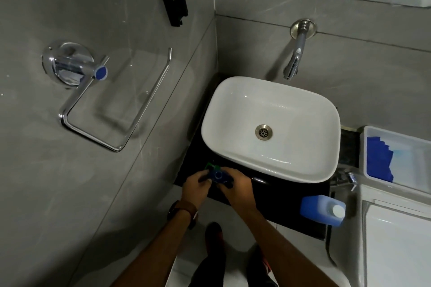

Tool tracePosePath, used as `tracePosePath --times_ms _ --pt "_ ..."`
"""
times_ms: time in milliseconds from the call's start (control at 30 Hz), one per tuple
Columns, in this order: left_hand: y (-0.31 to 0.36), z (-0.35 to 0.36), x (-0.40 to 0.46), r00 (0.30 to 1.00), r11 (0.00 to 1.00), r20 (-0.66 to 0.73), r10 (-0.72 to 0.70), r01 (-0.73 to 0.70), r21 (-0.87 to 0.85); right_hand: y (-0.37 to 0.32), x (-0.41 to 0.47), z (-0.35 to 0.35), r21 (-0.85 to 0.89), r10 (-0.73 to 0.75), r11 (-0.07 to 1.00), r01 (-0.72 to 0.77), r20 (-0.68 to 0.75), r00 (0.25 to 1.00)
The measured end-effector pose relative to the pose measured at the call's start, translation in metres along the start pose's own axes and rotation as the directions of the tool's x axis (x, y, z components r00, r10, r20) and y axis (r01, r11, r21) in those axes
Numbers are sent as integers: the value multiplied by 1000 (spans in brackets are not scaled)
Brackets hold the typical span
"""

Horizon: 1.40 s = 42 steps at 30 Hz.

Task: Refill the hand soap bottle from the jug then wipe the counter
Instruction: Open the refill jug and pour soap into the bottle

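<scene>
The left hand (196,182) and right hand (235,185) are both closed around a small blue soap bottle (218,176), one on each side, fingers curled over it. The bottle stands on the black surface (275,202), near its front left corner and just in front of the white sink (270,128); something green shows just behind the bottle. The blue jug (323,209) with a white cap lies well apart, at the front right edge of the surface. A tap (295,58) juts from the wall above the sink.
</scene>
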<state>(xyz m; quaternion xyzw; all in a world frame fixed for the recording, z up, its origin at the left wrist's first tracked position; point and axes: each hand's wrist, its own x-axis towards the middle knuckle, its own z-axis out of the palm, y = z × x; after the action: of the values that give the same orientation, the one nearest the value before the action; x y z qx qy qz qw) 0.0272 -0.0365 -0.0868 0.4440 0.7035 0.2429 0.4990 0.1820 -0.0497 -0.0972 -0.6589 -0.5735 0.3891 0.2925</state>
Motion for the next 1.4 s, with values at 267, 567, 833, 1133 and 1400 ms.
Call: tracePosePath --times_ms 267,567,833,1133,1400 --pt "-5 -3 -3 1000 1000 -7 -11 11 9 2 -4 -2 0 40 999 -40 20 999" --pt "-33 7 -29 984 983 7 -181 181 13 41 -62 -50 -89 156 984 -151 43 987" --pt "-37 52 -52 974 980 171 -151 126 153 88 -135 -114 -75 309 948 -309 -15 951" --pt "20 122 -76 908 960 405 111 -202 191 117 -182 -173 132 509 860 -493 -300 807" --pt "95 181 -90 734 767 509 450 -609 200 119 -154 -218 229 453 888 -399 -279 847"
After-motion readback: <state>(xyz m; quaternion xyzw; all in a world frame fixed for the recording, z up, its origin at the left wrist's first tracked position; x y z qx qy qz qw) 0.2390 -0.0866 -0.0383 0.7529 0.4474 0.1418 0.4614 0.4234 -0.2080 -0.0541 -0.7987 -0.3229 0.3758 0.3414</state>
